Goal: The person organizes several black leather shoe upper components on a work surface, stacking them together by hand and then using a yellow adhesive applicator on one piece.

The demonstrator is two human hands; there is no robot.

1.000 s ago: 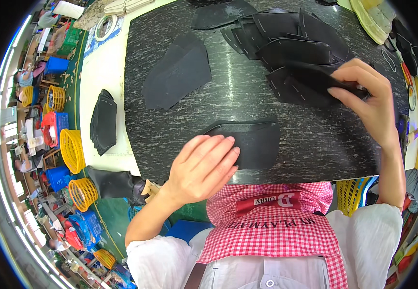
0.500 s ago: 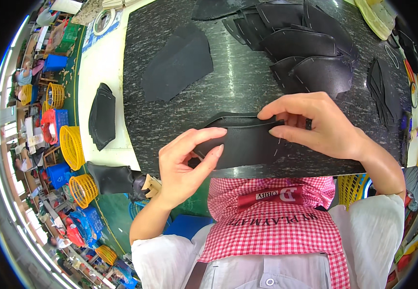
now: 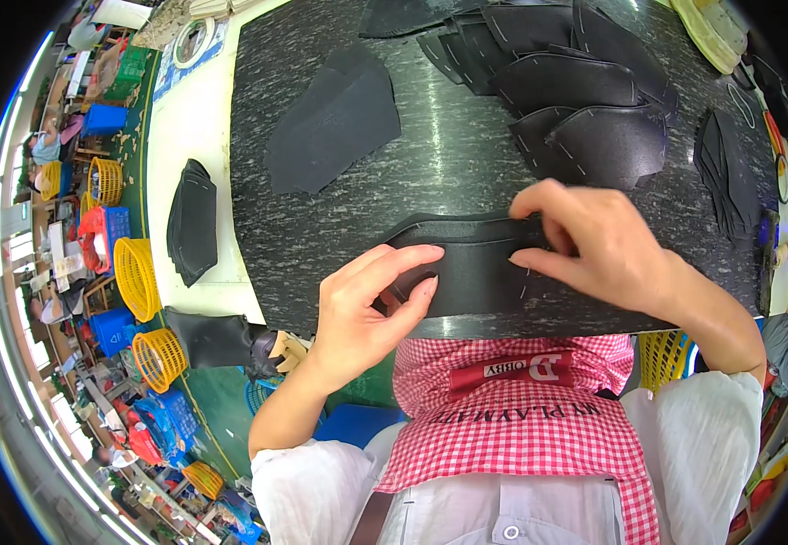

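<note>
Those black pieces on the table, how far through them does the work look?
Done, perhaps: a fanned stack of black pieces with pale marks lies at the far side. In hand: the left hand and right hand press a black piece flat at the dark slab's near edge. Possibly left: plain pieces and a side pile.

A dark speckled stone-look worktop [image 3: 430, 154] fills the upper middle, glossy with pale streaks of overhead light just beyond the fingers. To the left of the fingers it joins a cream-white table surface [image 3: 196, 136]. Further left and below lies a green floor [image 3: 185, 400], crowded with round yellow wire baskets [image 3: 136, 277], blue plastic crates [image 3: 105, 118] and a red crate [image 3: 94, 238]. A bright strip of light [image 3: 12, 145] curves along the far left rim.
</note>
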